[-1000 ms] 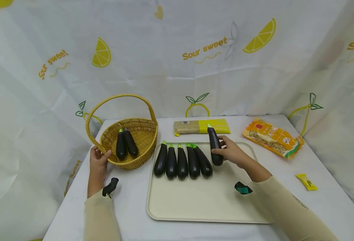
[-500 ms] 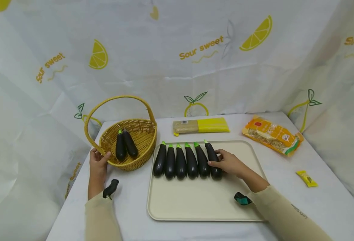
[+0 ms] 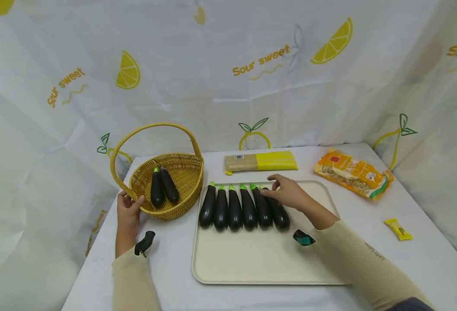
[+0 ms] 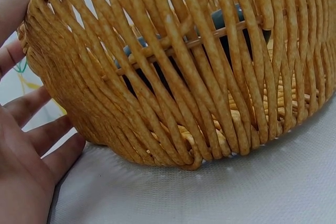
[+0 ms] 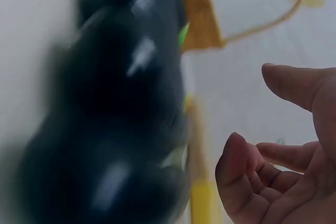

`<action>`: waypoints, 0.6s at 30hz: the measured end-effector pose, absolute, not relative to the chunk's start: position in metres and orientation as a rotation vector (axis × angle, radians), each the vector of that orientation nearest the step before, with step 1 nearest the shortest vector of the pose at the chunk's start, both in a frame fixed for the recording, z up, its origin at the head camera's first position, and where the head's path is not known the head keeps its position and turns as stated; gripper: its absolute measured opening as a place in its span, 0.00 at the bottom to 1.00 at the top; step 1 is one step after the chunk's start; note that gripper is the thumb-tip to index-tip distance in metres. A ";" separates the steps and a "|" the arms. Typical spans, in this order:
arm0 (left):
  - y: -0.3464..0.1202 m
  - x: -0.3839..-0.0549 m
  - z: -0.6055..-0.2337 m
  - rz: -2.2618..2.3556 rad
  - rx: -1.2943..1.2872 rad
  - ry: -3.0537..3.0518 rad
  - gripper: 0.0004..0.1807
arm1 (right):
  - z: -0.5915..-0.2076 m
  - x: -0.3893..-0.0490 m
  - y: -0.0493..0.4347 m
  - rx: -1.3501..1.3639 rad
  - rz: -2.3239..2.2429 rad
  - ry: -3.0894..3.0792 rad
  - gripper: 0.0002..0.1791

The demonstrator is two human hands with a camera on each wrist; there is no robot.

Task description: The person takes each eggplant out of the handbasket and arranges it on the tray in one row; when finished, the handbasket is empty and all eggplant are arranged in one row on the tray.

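At the table's left, my left hand [image 3: 129, 211] holds the near-left rim of a tall-handled wicker basket [image 3: 189, 172]. In the left wrist view, its fingers [image 4: 50, 132] lie along the outer basket wall [image 4: 173, 93]. Two eggplants, one of them here [image 3: 157, 190], lie in the basket. On the beige tray [image 3: 244, 259], several eggplants [image 3: 234, 211] form a row across its far left half, stems pointing away. Over the stem end of the rightmost eggplant [image 3: 280, 216] hovers my right hand [image 3: 290, 194], empty, with thumb and fingers apart; the right wrist view shows blurred eggplants beside it.
Behind the tray lies a flat yellow-and-clear packet [image 3: 276, 160]. An orange food bag [image 3: 353, 172] is at the back right, and a small yellow packet [image 3: 398, 229] lies right of the tray. A lemon-print sheet [image 3: 197, 95] hangs behind the table.
My right hand has lowered an eggplant onto the right end of the row, let go of it and moved back toward its stem end. The left hand has stayed at the basket.
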State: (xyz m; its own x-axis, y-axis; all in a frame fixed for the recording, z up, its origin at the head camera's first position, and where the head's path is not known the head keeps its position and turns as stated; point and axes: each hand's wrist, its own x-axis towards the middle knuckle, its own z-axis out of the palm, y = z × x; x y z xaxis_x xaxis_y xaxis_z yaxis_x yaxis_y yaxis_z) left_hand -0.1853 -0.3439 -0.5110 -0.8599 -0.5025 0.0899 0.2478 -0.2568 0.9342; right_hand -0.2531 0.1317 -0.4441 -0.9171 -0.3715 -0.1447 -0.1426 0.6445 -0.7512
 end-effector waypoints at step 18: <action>-0.343 -0.184 -0.512 -2.133 0.344 -1.574 0.26 | -0.416 -0.283 -0.125 -0.875 -1.228 2.366 0.27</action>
